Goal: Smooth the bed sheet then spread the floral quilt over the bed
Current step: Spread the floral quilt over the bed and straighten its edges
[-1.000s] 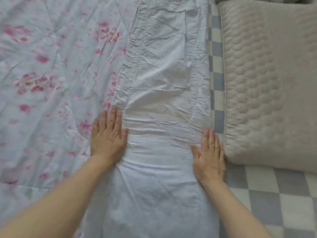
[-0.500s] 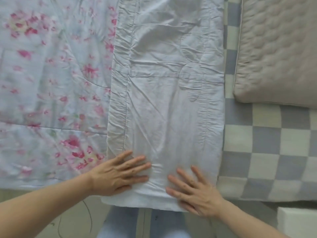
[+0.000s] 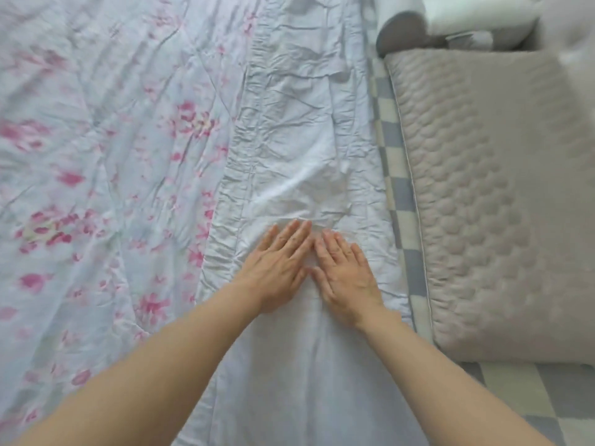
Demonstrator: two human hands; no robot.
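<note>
Nearest the cam, both forearms are reaching in from the bottom edge, converging toward the middle. No containers in view. L hand (image 3: 279,268) is lying flat, palm down, fingers stretched out and close together, pressing on the white turned-back strip (image 3: 299,175) of the quilt (image 3: 106,175). R hand (image 3: 345,278) is lying flat just beside it, palm down, fingers slightly fanned; the index tips of both hands are nearly touching, thumbs meeting below. Neither hand is gripping anything, just pushing down on fabric.

Quilt is lying over the left and center of the bed: pink floral side filling the left, plain white underside running as a band up the middle w/ a puckered seam along its left edge. Fabric above the hands is looking creased; below the hands it's lying smoother.

Right of the band, a checkered sheet (image 3: 391,188) in grey and cream is showing as a narrow strip and again at bottom right. A beige quilted pillow (image 3: 495,201) is sitting on it, close beside the band's right edge. Farther back, top right, blurred white & grey items, can't tell what.
</note>
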